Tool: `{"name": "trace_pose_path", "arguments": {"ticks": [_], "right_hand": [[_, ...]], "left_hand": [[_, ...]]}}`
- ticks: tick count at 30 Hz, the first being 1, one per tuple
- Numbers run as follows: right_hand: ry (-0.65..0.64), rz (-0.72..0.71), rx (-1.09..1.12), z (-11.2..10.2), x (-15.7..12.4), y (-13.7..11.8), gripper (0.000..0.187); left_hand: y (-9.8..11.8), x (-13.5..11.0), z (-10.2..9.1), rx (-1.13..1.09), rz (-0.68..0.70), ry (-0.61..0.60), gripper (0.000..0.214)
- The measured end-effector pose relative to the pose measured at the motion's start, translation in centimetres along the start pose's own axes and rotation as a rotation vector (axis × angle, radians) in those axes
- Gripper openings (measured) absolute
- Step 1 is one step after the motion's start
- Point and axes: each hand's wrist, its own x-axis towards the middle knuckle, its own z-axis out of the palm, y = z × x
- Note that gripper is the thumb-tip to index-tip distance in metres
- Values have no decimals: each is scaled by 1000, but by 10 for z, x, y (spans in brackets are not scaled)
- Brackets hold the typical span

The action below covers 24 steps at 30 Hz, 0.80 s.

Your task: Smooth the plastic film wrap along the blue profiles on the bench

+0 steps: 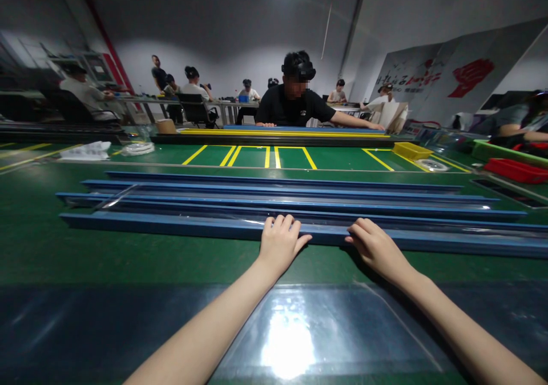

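Note:
Several long blue rails [171, 224] lie side by side across the green table [85, 253], some under clear film. My left hand [280, 242] rests on the nearest rail, fingers curled over its top edge. My right hand [377, 247] lies on the same rail a little to the right, fingers bent down onto it. Both hands press on or grip this front rail near its middle.
A clear plastic sheet [299, 328] lies on the table's near edge. Across the table a person in black [293, 102] works on blue and yellow rails [282, 133]. A yellow tray [411, 150] and a red tray [516, 169] stand at right, white bags [85, 151] at left.

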Motion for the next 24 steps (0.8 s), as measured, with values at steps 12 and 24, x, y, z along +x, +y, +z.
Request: {"name": "trace_pose_path", "arguments": {"ticks": [12, 24], "right_hand": [[-8, -19, -47, 0, 1, -1, 17], [-19, -7, -58, -1, 0, -1, 17]], "left_hand": [[0, 0, -1, -7, 14, 15, 31], [-2, 2, -1, -14, 39, 16, 33]]}}
